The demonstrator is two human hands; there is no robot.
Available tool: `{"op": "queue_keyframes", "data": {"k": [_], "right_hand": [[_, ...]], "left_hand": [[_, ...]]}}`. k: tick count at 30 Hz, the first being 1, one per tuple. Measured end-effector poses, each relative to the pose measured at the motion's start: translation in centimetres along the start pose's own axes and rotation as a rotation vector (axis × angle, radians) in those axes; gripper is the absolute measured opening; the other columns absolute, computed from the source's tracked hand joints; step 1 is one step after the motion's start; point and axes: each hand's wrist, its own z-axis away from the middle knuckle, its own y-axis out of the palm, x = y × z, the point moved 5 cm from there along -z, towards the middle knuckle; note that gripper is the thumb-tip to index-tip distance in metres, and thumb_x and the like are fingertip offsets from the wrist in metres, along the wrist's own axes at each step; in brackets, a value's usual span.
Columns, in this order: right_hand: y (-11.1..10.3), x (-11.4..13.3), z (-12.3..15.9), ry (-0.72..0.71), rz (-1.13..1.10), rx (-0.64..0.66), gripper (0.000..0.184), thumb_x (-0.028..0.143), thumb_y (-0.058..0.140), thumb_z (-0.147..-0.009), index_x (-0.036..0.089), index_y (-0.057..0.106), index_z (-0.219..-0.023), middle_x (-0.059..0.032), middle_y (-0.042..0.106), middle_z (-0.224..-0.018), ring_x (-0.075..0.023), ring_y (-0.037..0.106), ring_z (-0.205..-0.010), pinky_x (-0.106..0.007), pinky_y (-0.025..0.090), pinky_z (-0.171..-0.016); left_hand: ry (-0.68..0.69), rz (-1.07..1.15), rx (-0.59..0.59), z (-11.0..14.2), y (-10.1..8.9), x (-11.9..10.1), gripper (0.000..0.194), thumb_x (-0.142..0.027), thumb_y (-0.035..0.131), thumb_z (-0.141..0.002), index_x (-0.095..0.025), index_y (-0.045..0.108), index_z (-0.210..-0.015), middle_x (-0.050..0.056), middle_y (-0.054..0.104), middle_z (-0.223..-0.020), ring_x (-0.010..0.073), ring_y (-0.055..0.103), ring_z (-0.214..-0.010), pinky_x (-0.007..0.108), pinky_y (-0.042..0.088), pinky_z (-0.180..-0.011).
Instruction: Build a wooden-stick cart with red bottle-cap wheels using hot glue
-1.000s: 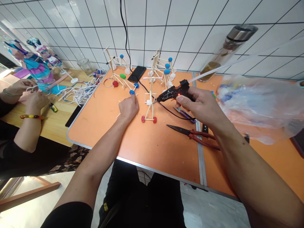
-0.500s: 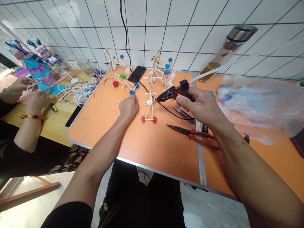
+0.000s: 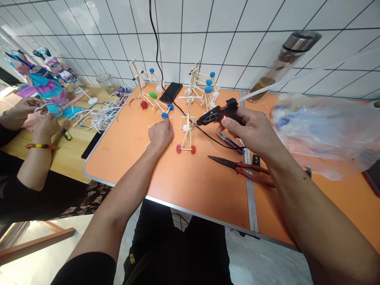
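Black glue gun (image 3: 214, 114) held firmly in right hand (image 3: 249, 130); left hand (image 3: 160, 134) pressed, fingers curled, on blue-capped stick frame (image 3: 164, 115); wheeled frame (image 3: 187, 132) stands built, what remains cannot be told

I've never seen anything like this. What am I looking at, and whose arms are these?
No machine here: these are a person's own two bare arms, filmed by one camera worn on the head, looking forward and down. The right hand holds a black glue gun, its tip close to a small stick model with red wheels. The left hand rests on sticks just below a blue cap. Pliers and scissors lie on the orange table. Further left, another person's hands hold a thin loop over a wooden table.
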Motion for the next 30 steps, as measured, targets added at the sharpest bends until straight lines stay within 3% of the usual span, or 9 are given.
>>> {"op": "queue_keyframes", "data": {"k": [4, 14, 30], "right_hand": [[0.0, -0.07, -0.08, 0.019, -0.01, -0.001, 0.047, 0.065, 0.077, -0.102, 0.019, 0.084, -0.113, -0.0073, 0.087, -0.099, -0.0185, 0.052, -0.072, -0.038, 0.039, -0.069], [-0.05, -0.17, -0.13, 0.009, 0.02, 0.009, 0.046, 0.069, 0.08, -0.1, 0.023, 0.085, -0.101, -0.0047, 0.082, -0.09, -0.0193, 0.049, -0.071, -0.038, 0.035, -0.069], [-0.02, 0.63, 0.24, 0.003, 0.037, 0.038, 0.045, 0.066, 0.079, -0.104, 0.021, 0.084, -0.1, -0.0054, 0.082, -0.092, -0.0201, 0.05, -0.077, -0.04, 0.034, -0.075]], "left_hand": [[-0.005, 0.012, 0.003, 0.12, -0.09, -0.04, 0.052, -0.031, 0.039, -0.128, -0.017, 0.078, -0.159, 0.022, 0.091, -0.151, 0.0423, 0.087, -0.138, 0.047, 0.062, -0.102], [-0.005, 0.009, 0.002, 0.06, 0.11, -0.02, 0.052, -0.032, 0.039, -0.128, -0.018, 0.078, -0.16, 0.021, 0.091, -0.15, 0.041, 0.087, -0.138, 0.047, 0.061, -0.102], [-0.018, 0.016, 0.016, 0.16, -0.17, -0.08, 0.053, -0.032, 0.038, -0.128, -0.019, 0.077, -0.161, 0.022, 0.09, -0.153, 0.0405, 0.085, -0.14, 0.046, 0.06, -0.105]]}}
